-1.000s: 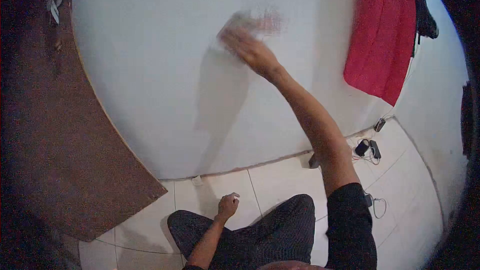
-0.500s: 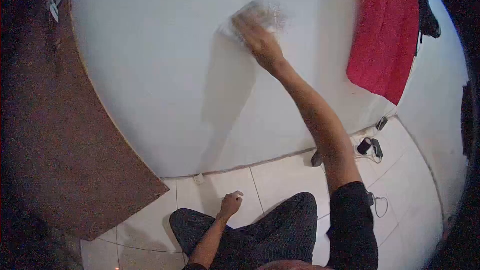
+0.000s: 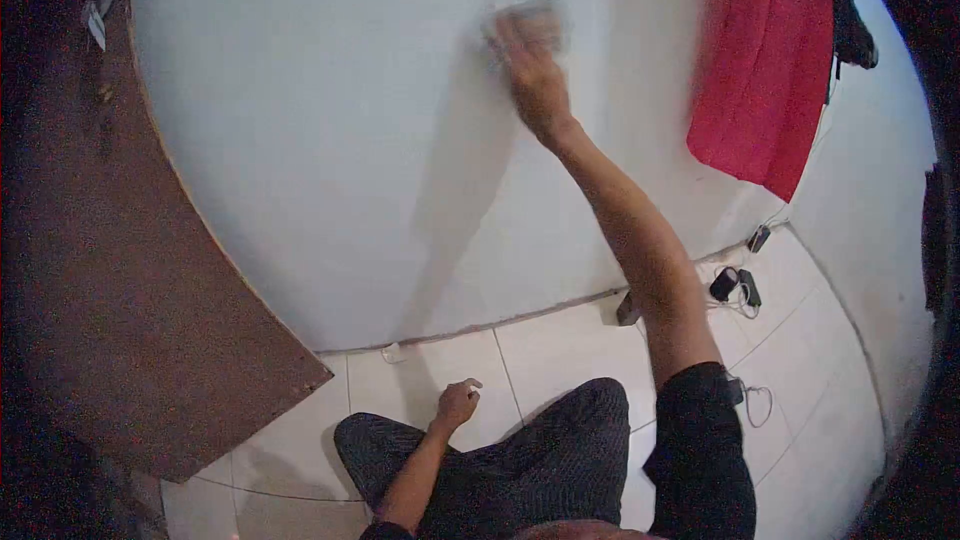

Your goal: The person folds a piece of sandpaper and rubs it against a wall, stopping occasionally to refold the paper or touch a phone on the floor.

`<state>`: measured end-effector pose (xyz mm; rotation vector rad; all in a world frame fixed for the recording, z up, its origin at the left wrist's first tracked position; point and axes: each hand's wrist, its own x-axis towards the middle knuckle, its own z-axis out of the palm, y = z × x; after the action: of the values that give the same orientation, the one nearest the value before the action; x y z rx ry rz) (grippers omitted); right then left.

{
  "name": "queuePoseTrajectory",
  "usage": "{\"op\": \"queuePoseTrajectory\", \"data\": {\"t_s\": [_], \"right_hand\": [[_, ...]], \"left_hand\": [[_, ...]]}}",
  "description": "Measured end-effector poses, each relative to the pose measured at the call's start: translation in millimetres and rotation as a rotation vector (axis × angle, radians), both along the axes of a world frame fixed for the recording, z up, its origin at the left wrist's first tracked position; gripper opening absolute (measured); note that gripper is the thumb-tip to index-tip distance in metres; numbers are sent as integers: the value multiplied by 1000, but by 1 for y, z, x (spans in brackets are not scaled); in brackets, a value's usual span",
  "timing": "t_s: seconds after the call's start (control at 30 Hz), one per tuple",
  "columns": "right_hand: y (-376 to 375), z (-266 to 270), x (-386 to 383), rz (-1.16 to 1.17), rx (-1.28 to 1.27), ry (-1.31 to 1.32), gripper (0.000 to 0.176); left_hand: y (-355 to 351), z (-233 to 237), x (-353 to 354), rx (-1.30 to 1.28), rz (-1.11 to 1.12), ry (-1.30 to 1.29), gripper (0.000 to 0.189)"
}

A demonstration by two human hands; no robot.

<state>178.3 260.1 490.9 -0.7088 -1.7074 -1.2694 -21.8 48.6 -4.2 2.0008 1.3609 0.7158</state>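
Observation:
My right hand [image 3: 535, 75] reaches up to the white wall [image 3: 320, 140], its fingers pressed over a greyish cloth [image 3: 547, 22] that is smeared by motion. The cloth lies against the wall, and the arm's shadow falls below and to the left. Down low, my left hand [image 3: 458, 403] hovers over the tiled floor in front of my crossed legs [image 3: 520, 470]. Its fingers are curled, with a small pale spot at the fingertips that I cannot make out.
A brown door [image 3: 190, 320] stands at the left, with a handle [image 3: 97, 15] high up. At the right hangs a red cloth [image 3: 760, 70]. Cables and a black adapter [image 3: 724, 285] lie on the tiles [image 3: 560, 340]. A dark block [image 3: 627, 308] stands by the wall's foot.
My right hand has shifted slightly to the right on the wall, with the cloth under it still blurred. My left hand keeps its place over the floor.

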Motion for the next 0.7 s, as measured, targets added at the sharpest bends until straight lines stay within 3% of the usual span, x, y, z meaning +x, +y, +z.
{"op": "queuePoseTrajectory", "data": {"t_s": [0.1,0.13,0.2,0.27,0.3,0.33,0.4,0.53,0.57,0.6,0.67,0.7], "right_hand": [[0,-6,-1,154,-121,-212,51],[8,1,-2,164,-15,108,47],[-3,9,-27,224,-286,766,41],[-5,-5,-31,223,-66,34,37],[18,-9,-30,278,-107,-411,49],[15,-4,-30,279,-103,-415,49],[3,5,-27,201,-10,168,52],[1,1,-24,101,-41,-68,42],[5,1,-22,296,-235,-300,43],[8,2,-17,298,-234,-308,43],[-3,9,-10,138,5,184,51],[-19,13,-16,308,-396,626,51]], "left_hand": [[3,-1,-1,-24,-9,15,24],[2,0,-4,-22,-11,26,24],[0,8,0,-22,-7,30,23],[-5,16,-6,-5,-2,10,21],[-5,19,-6,1,0,19,21],[-3,21,-1,12,2,21,21],[1,13,-1,15,-2,-3,21],[2,5,-7,-6,-26,-12,22],[3,6,-7,-5,-23,-14,22],[4,7,-5,11,-18,-20,22],[3,5,-9,19,-20,-22,23],[3,2,-8,18,-17,-17,23]]}}
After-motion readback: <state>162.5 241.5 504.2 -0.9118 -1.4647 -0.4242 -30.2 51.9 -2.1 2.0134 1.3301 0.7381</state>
